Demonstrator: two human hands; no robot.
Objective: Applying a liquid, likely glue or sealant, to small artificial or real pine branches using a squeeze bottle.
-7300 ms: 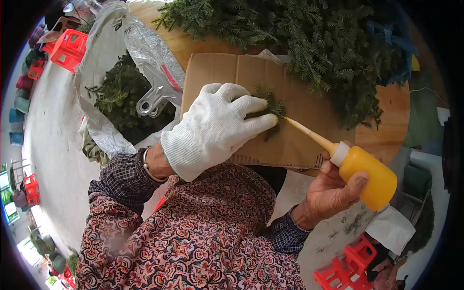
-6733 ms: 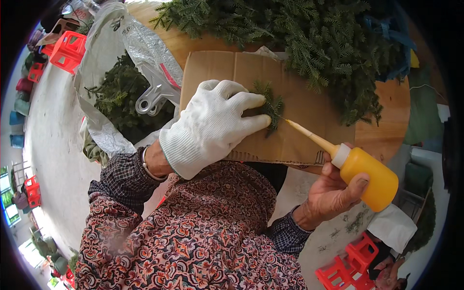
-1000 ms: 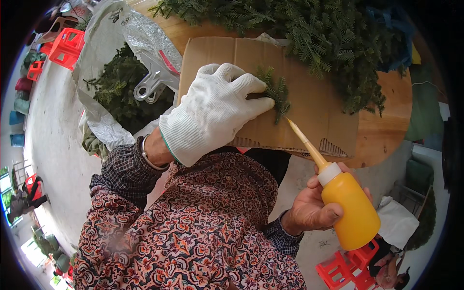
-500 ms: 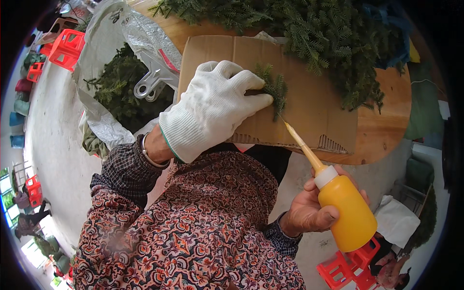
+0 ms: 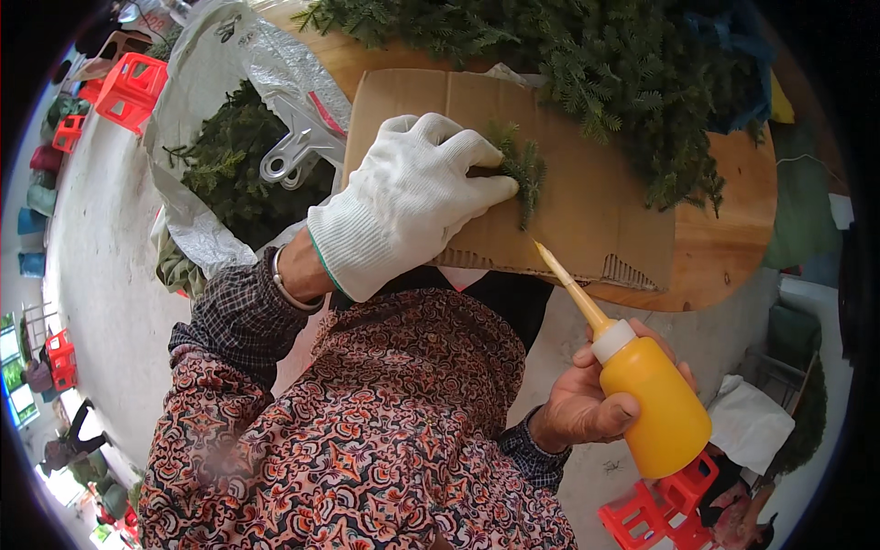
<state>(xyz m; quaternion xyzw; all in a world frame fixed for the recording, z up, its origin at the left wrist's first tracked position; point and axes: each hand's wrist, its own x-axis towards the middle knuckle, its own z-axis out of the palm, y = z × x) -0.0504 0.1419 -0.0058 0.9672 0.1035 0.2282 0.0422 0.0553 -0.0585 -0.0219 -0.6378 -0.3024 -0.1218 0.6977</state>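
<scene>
My left hand, in a white knit glove, pinches a small green fir sprig between thumb and fingertips over a sheet of cardboard. Bare, my right hand is wrapped round a yellow squeeze bottle with a white collar and a long tapered nozzle. The nozzle points up and to the left, its tip just below the sprig's lower end. Whether tip and sprig touch is hard to make out.
Fir branches are heaped along the far side of the wooden table. At left, a white plastic sack holds more greenery, with a large metal clip on its edge. Red stools stand on the floor, and people are in the background.
The squeeze bottle has shifted slightly left and down, its tip now a little lower below the sprig. My left hand keeps its pinch almost in place.
</scene>
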